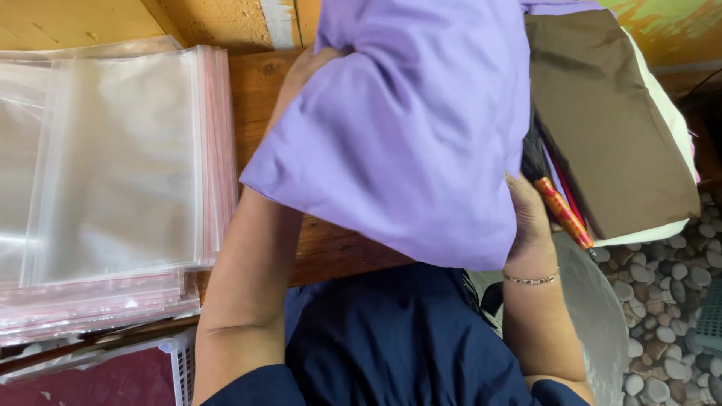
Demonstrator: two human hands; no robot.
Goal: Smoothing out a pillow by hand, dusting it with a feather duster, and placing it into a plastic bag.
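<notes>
A folded purple cloth [406,128] fills the middle of the view, lifted over a wooden table [259,90]. My left hand [304,71] grips its far upper edge, with most of the fingers hidden under the fabric. At the cloth's lower right edge my right hand [530,222] holds it from beneath, a thin bracelet on the wrist. The cloth hides the table surface under it.
A thick stack of clear plastic bags with red strips [113,173] lies at the left. At the right sits a pile of folded cloths, brown on top [609,120], with an orange patterned stick [564,214] beside it. A white basket [177,368] stands lower left, pebble floor [669,316] lower right.
</notes>
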